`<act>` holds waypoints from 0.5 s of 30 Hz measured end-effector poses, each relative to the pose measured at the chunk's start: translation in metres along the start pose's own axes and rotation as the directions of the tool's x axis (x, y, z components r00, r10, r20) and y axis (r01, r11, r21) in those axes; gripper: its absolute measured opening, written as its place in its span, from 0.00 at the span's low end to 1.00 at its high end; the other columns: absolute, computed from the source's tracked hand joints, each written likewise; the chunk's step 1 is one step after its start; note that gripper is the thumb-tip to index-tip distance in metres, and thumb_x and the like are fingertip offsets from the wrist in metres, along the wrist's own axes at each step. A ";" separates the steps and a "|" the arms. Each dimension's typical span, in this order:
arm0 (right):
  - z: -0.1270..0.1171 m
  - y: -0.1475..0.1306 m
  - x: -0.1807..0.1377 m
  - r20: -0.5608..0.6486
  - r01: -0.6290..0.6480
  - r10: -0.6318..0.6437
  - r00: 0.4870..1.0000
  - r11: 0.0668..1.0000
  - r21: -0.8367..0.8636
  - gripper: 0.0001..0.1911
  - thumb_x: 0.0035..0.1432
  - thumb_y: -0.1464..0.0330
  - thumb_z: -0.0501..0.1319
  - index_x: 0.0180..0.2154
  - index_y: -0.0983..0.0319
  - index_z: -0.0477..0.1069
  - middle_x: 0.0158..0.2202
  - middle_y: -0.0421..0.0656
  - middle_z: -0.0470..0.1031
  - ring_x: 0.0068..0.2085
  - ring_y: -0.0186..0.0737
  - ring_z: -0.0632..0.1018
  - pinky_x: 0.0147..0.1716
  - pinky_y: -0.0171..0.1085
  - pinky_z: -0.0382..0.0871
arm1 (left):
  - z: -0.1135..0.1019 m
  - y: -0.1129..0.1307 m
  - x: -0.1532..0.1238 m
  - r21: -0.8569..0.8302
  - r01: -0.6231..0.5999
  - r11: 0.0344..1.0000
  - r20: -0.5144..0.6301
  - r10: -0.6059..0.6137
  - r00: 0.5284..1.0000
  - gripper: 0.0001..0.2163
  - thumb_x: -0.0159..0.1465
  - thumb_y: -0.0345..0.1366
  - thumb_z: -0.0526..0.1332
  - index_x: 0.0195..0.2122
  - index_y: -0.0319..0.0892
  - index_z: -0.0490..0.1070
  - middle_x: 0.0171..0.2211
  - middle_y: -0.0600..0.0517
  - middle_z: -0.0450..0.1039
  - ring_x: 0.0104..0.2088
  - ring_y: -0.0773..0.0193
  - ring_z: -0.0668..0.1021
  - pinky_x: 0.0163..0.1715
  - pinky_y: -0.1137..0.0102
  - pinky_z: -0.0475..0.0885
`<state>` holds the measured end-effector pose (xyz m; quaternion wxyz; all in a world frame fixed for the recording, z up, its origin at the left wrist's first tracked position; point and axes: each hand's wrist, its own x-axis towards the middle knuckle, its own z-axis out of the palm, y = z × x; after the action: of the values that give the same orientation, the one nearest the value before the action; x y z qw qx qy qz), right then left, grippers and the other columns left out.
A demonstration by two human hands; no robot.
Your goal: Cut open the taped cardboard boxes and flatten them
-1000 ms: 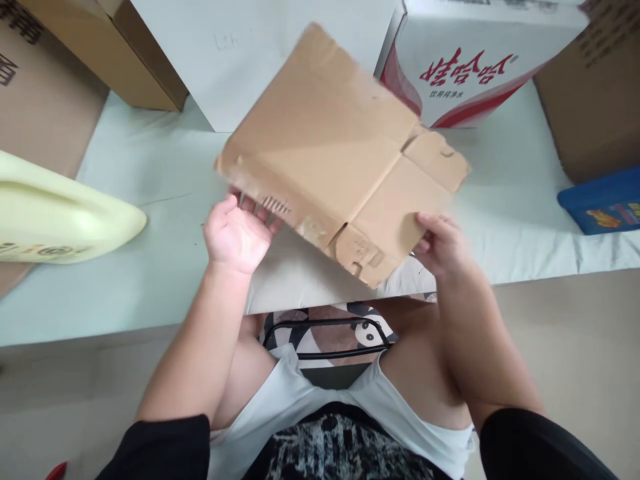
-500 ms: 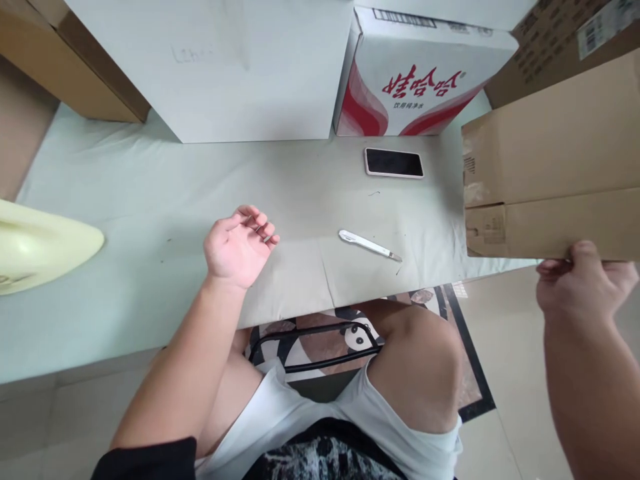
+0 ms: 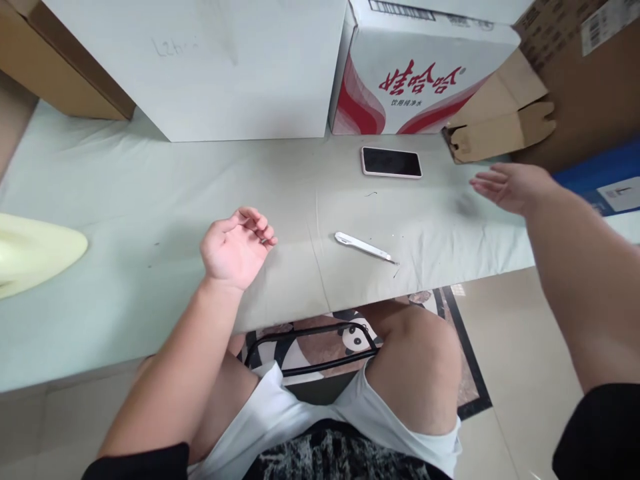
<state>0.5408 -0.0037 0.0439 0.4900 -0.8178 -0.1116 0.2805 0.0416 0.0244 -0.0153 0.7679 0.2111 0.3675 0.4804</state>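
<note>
My left hand (image 3: 237, 245) rests palm up over the table, its fingers loosely curled and apart, with nothing in it. Over the right side of the table my right hand (image 3: 510, 187) is stretched out with extended fingers, holding nothing. Just beyond its fingertips lies a brown cardboard piece (image 3: 493, 138) with rounded tabs, near the white and red carton. Between my two hands, a white craft knife (image 3: 365, 248) lies on the cloth with its tip toward the lower right. Farther back is a phone (image 3: 391, 162) with a dark screen and pale pink edge.
A large white box (image 3: 250, 87) and a white and red carton (image 3: 415, 80) stand along the back. Brown cardboard (image 3: 590, 100) and a blue box (image 3: 600, 177) are at the right. A pale yellow rounded object (image 3: 40, 253) sits left on the cloth-covered table (image 3: 125, 293).
My right hand has let go of the flat cardboard box, which is gone from the front right, and moved up and left over the table. My left hand has barely moved.
</note>
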 end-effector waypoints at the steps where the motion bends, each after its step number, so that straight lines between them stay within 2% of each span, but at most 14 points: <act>1: 0.000 0.011 -0.008 0.031 -0.012 0.013 0.999 1.000 -0.025 0.09 0.65 0.81 0.60 0.33 0.64 0.71 0.32 0.51 0.80 0.32 0.40 0.85 0.33 0.37 0.80 | 0.000 0.000 -0.001 0.000 0.004 1.000 0.010 -0.004 1.000 0.07 0.51 0.39 0.64 0.28 0.42 0.74 0.27 0.51 0.66 0.26 0.66 0.71 0.27 0.71 0.74; 3: -0.002 0.034 -0.023 0.091 -0.023 0.031 0.995 0.997 -0.080 0.07 0.64 0.80 0.62 0.36 0.64 0.72 0.33 0.51 0.81 0.31 0.41 0.85 0.33 0.39 0.81 | 0.000 0.001 -0.005 -0.001 0.007 1.000 0.028 -0.007 1.000 0.07 0.52 0.40 0.64 0.28 0.42 0.74 0.27 0.51 0.66 0.26 0.66 0.71 0.27 0.71 0.74; 6: -0.002 0.059 -0.043 0.141 -0.011 0.038 0.989 0.983 -0.185 0.08 0.62 0.81 0.61 0.35 0.65 0.74 0.33 0.51 0.82 0.29 0.38 0.84 0.31 0.37 0.78 | -0.001 0.003 -0.012 -0.018 -0.001 1.000 0.036 0.002 0.999 0.07 0.53 0.40 0.63 0.29 0.42 0.73 0.27 0.51 0.66 0.26 0.65 0.71 0.27 0.70 0.73; 10: 0.014 0.062 -0.067 0.239 0.139 -0.066 0.969 0.942 -0.304 0.08 0.60 0.80 0.62 0.33 0.63 0.74 0.31 0.46 0.81 0.30 0.34 0.81 0.30 0.33 0.74 | -0.002 0.008 -0.019 -0.055 -0.028 0.998 0.029 0.030 0.999 0.06 0.54 0.40 0.62 0.28 0.43 0.72 0.27 0.51 0.66 0.25 0.65 0.71 0.27 0.70 0.72; 13: 0.046 0.044 -0.095 0.400 0.325 -0.178 0.899 0.884 -0.337 0.07 0.54 0.77 0.67 0.36 0.62 0.76 0.34 0.44 0.82 0.32 0.34 0.80 0.31 0.33 0.73 | -0.004 0.017 -0.024 -0.085 -0.083 0.993 0.029 0.085 0.996 0.06 0.53 0.40 0.62 0.27 0.43 0.72 0.27 0.51 0.66 0.26 0.65 0.70 0.27 0.70 0.71; 15: 0.078 0.028 -0.122 0.535 0.484 -0.256 0.805 0.806 -0.341 0.11 0.50 0.75 0.69 0.38 0.61 0.78 0.36 0.44 0.83 0.32 0.35 0.79 0.32 0.34 0.71 | -0.008 0.024 -0.027 -0.112 -0.127 0.986 0.015 0.130 0.991 0.07 0.52 0.40 0.62 0.27 0.43 0.72 0.26 0.52 0.66 0.26 0.65 0.70 0.27 0.70 0.70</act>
<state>0.3944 -0.0159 0.0336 0.2860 -0.7792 -0.4509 0.3284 0.0137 0.0113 0.0055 0.7498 0.1968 0.3176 0.5462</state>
